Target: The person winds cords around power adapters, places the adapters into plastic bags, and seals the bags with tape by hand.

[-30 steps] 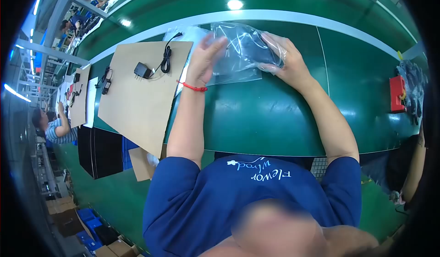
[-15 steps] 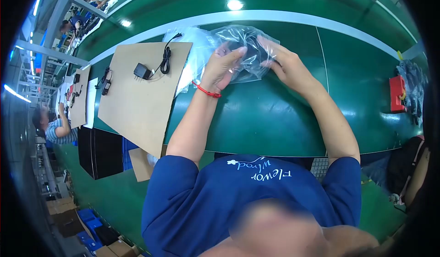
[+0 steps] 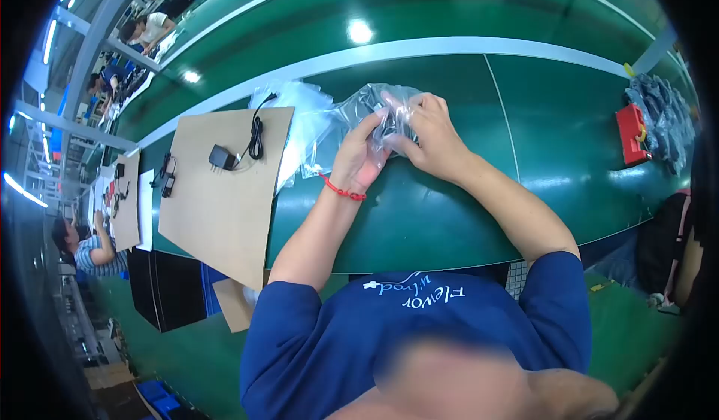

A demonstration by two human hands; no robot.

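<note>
Both hands are at a crumpled clear plastic bag (image 3: 358, 105) above the green table. My left hand (image 3: 356, 158), with a red cord bracelet at the wrist, is closed on its near left side. From the right, my right hand (image 3: 436, 139) pinches the bag with thumb and fingers. Something dark shows through the film between the hands, but its kind is hidden. Left of the bag lie flat clear plastic bags (image 3: 305, 117), partly under a cardboard sheet (image 3: 225, 218). On that sheet rests a black power adapter (image 3: 222, 157) with a coiled cord (image 3: 256, 139).
At the right stands a red box (image 3: 633, 137) beside several bagged items (image 3: 663, 120). Another black adapter (image 3: 166, 186) lies left of the cardboard. Several co-workers sit along the left, one in a striped shirt (image 3: 93, 251). A raised pale rail (image 3: 449, 46) runs behind the table.
My hands have come closer together, with the right hand moving left over the bag. The bag is bunched smaller between them. The whole view has shifted slightly.
</note>
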